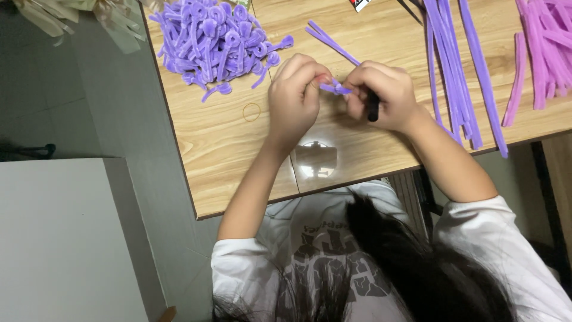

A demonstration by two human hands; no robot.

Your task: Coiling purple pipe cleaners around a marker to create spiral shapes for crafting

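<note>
Wooden table (226, 149): both hands (295, 95) (381, 95) pinch a purple pipe cleaner (336, 88) mid-surface.

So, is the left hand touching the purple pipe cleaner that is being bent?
Touching. The head view shows the left hand pinching the looped end of the pipe cleaner between its fingertips, with no gap visible.

Black tool (373, 111) is mostly hidden inside right hand (381, 95); its kind cannot be told. Pipe cleaner (335, 87) end is covered by left hand (295, 95) fingers. Pink stems (545, 48) and long purple stems (453, 59) are cut off by the top edge.
</note>
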